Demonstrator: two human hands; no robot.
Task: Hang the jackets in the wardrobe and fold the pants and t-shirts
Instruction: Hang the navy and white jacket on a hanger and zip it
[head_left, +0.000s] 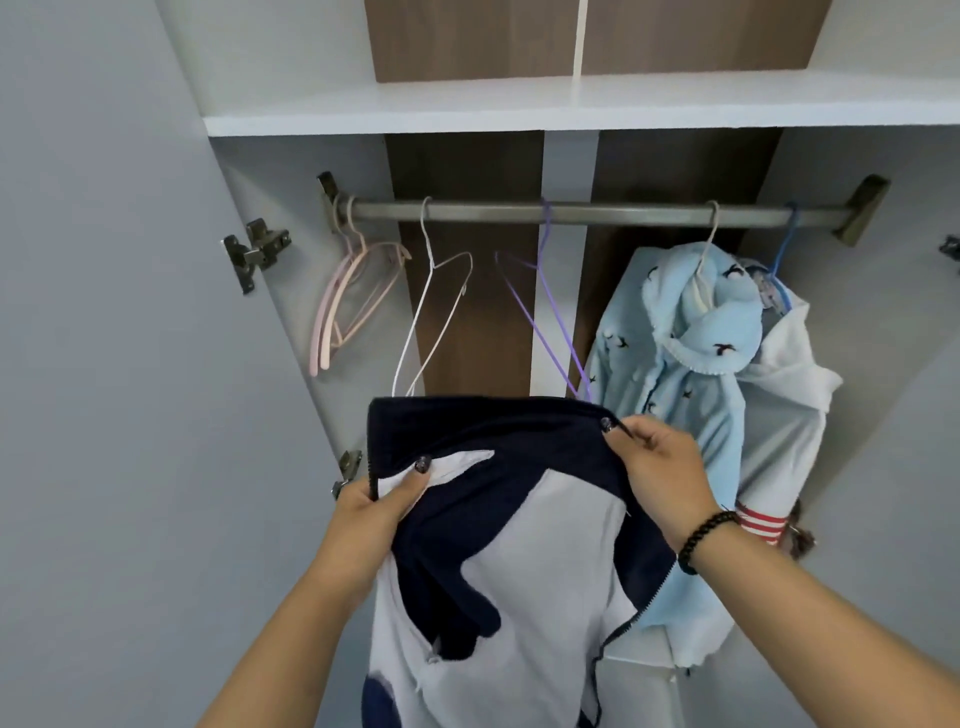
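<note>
**Navy-and-white jacket held up before open wardrobe**

Held nearest the camera: navy-and-white jacket (498, 545), raised by its top edge in front of the open wardrobe (467, 111), lower part cut off by the bottom of the frame. Gripped at the left zip edge by left hand (382, 501), fingers curled round the cloth, thumb lying on top over a white patch. Pinched at the right upper corner by right hand (657, 467), thumb and fingertips closed on the navy hem, other fingers loosely bent; black bead bracelet (701, 538) worn on that wrist.

Counted on the rail (571, 213): two pink hangers (345, 306) bunched at the far left, one white wire hanger (431, 306) and one purple hanger (545, 312) beside them, all bare; lower ends of the white and purple ones hidden behind the jacket. Further right, two garments already hung: light blue hooded jacket (680, 364) with small dark bird prints on a pale hanger, and just behind it white jacket (784, 395) on a blue hanger (782, 254), mostly covered by the blue one. Red-and-white striped cuff (761, 525) seen low on the right; owner garment hard to make out. Three door hinges visible, one more clipped at the right edge.
</note>
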